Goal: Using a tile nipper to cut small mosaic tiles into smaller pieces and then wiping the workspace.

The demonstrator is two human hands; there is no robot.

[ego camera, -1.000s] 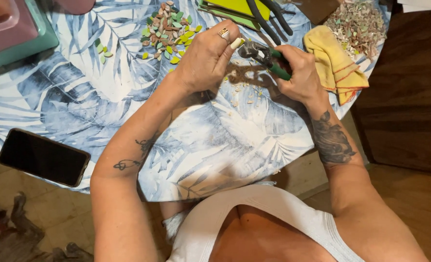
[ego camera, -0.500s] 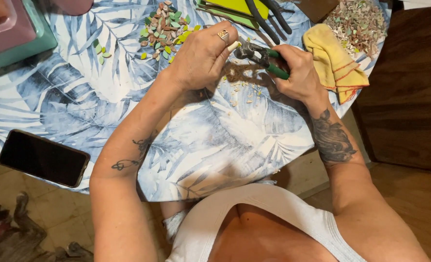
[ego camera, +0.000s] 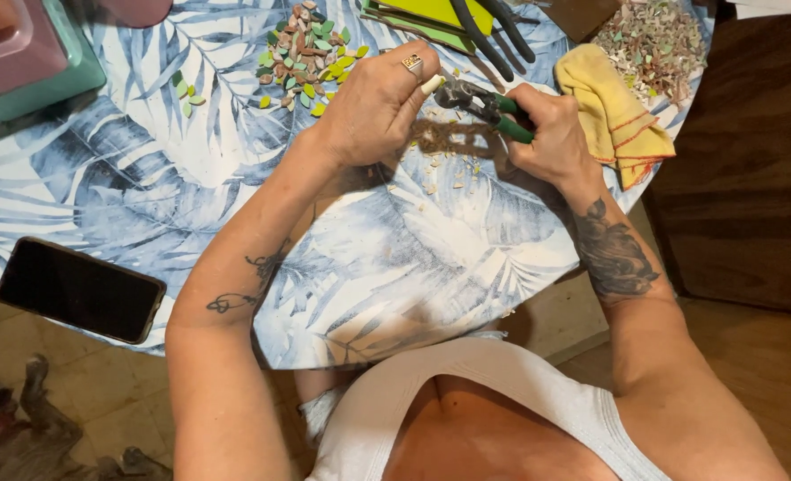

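**Nipping tile pieces at the leaf-print bench**

Right hand is closed around green-handled metal nippers, upper centre. Left hand pinches something small at the jaws; too small to identify. A heap of green and brown cut tile pieces lies above; pale crumbs lie below.

A round table with blue leaf-print cloth stands on a wooden floor.

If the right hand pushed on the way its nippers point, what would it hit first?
The right hand aims its nippers leftward at the left hand; their tip already sits by that hand's fingers, so those come first. Depth is unclear.
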